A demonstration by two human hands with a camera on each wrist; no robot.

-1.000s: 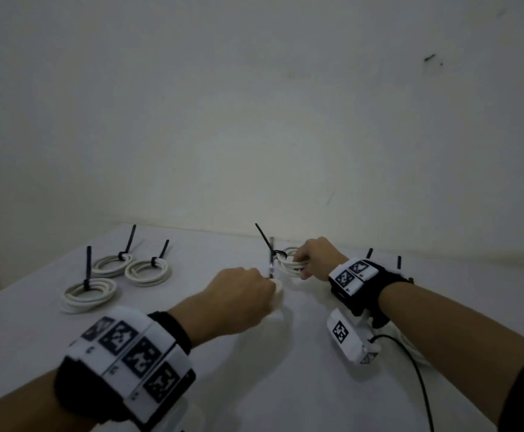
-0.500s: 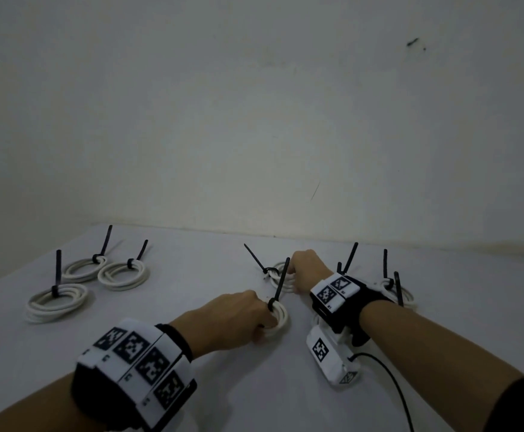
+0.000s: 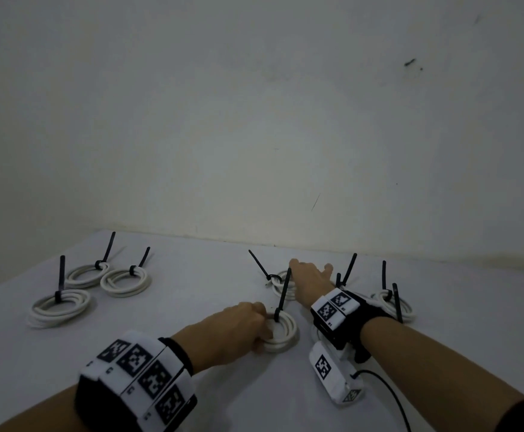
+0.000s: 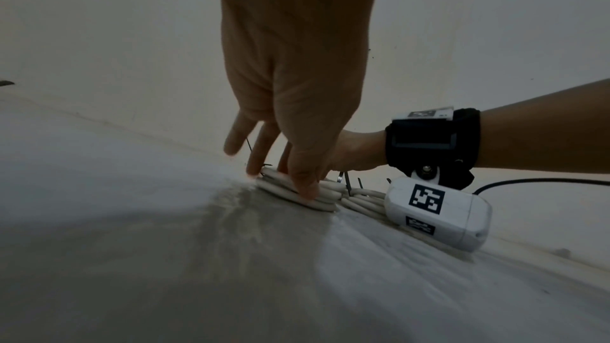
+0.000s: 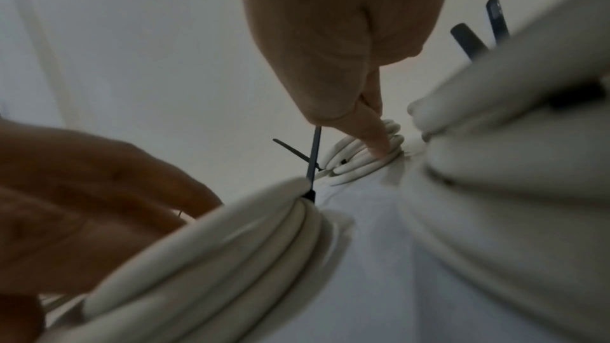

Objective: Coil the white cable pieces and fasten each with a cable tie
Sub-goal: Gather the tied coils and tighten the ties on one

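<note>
The left hand [image 3: 238,327] rests on the near coil [image 3: 281,333] at mid-table, thumb and fingertips touching its left rim; the fingers look only loosely bent, so this reads as setting down, not gripping. The black cable tie [image 3: 282,296] on this coil stands upright. To finish the step well, press the coil flat onto the table [image 3: 192,307], confirm the tie is cinched, then lift the fingers straight off so the turns do not spring apart.

Beyond it, the right hand [image 3: 309,280] lies with straight fingers pressing on the far coil [image 5: 359,158], toward the table's back edge.

Hidden: whether either tie head is fully locked cannot be told; the wrist views are blurred, and the right forearm covers part of the coils on the right side.
</note>
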